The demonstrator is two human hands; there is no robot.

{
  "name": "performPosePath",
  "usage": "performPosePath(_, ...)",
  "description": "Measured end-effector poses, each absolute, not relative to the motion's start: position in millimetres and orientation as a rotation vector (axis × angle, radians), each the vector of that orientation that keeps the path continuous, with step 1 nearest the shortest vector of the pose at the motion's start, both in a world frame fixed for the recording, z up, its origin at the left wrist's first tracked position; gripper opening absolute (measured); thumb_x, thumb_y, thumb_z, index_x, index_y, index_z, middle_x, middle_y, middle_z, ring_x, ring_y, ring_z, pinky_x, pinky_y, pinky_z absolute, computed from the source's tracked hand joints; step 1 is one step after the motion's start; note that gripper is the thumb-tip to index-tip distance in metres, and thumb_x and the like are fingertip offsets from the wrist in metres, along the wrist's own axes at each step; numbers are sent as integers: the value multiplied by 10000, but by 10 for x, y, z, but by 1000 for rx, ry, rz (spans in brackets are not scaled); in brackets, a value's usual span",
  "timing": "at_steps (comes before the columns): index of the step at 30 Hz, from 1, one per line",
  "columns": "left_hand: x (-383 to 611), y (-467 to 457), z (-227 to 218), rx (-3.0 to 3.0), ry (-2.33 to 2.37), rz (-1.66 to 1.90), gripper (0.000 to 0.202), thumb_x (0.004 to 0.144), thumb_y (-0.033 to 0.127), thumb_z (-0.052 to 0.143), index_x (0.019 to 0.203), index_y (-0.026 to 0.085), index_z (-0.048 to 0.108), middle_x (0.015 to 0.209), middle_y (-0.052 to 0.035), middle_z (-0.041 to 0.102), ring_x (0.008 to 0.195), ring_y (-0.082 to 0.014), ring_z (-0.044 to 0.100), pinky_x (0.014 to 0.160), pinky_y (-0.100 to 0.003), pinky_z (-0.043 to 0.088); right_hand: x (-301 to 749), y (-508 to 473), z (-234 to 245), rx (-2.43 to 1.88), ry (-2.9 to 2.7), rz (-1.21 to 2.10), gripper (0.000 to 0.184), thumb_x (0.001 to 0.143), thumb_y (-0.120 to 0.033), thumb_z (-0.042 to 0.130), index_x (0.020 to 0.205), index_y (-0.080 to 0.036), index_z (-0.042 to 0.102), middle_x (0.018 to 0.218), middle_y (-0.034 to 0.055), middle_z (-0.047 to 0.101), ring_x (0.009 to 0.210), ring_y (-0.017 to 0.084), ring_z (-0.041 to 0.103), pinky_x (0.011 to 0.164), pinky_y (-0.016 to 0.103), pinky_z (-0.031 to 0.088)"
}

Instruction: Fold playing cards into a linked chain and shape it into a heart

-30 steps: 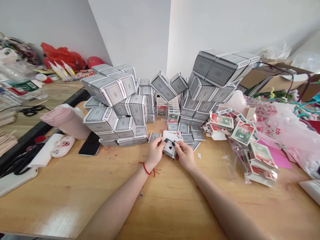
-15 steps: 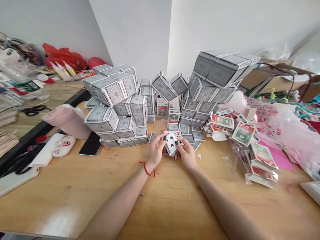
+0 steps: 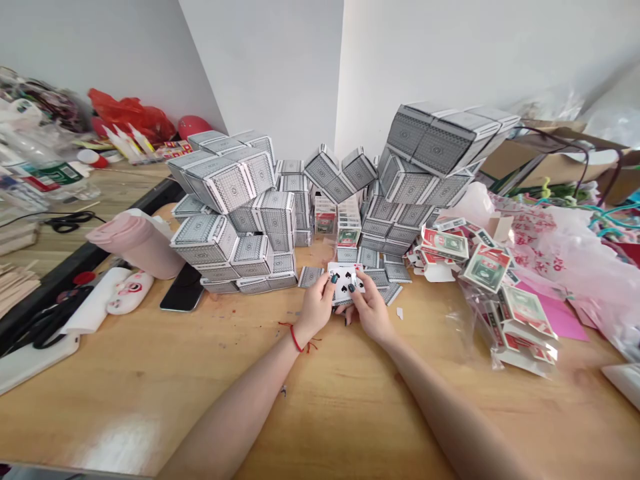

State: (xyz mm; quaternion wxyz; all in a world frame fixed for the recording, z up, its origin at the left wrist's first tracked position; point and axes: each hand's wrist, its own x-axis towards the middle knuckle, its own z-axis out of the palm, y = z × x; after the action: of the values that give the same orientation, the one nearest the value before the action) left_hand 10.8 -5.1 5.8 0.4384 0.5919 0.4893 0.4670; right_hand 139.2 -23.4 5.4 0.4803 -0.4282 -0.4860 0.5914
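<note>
White, glossy-looking paper with black spade pips and a "5" in its upper left corner makes up the playing card held just above the wooden desk, in front of the blocks built from grey-patterned card. It lies between the two hands, touching both. The left hand pinches its left edge, thumb on the face near the corner number; the right hand pinches it from the right, thumb pressed on the face lower down. Neither hand is clearly nearer. Since the number reads upright, the long axis probably runs away from the person, crosswise to the line between the hands.

Behind its upper right edge shows part of another white card with a red mark; whether it is held or lies beneath cannot be told. Loose grey-backed cards lie on the desk just beside the left hand.

The thumbs cover parts of the face, most fingers are hidden underneath, and how many cards are gripped is hard to make out.
</note>
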Motion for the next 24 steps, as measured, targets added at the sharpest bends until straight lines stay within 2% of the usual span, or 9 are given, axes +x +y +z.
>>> performPosePath(7,120,-73,24,1403,1125,1105,228,845,381,385,746,181,428,540,45,418,436,-77,404,437,-201,323,1401,-205,27,-1044,-1196,1415,319,825,-451,418,1039,-235,326,479,-83,541,320,92,481,313,174,369)
performPosePath(14,122,-113,17,1578,1234,1086,168,852,275,348,798,167,466,602,10,482,513,-100,433,480,-212,335,1402,-193,10,-1023,-1150,1464,220,822,-430,417,860,-243,307,438,-113,472,290,94,453,301,181,352)
performPosePath(21,115,-104,6,1579,1340,1133,244,844,313,369,659,165,427,571,16,454,517,-97,403,493,-211,306,1388,-199,36,-995,-1073,1591,224,792,-403,437,839,-255,275,451,-122,450,296,107,456,315,206,375)
performPosePath(24,118,-91,-5,1534,1331,1164,243,840,329,382,677,161,447,581,11,460,520,-98,409,490,-207,316,1385,-203,72,-995,-1069,1585,196,794,-381,422,862,-255,289,454,-114,462,307,113,463,330,214,380)
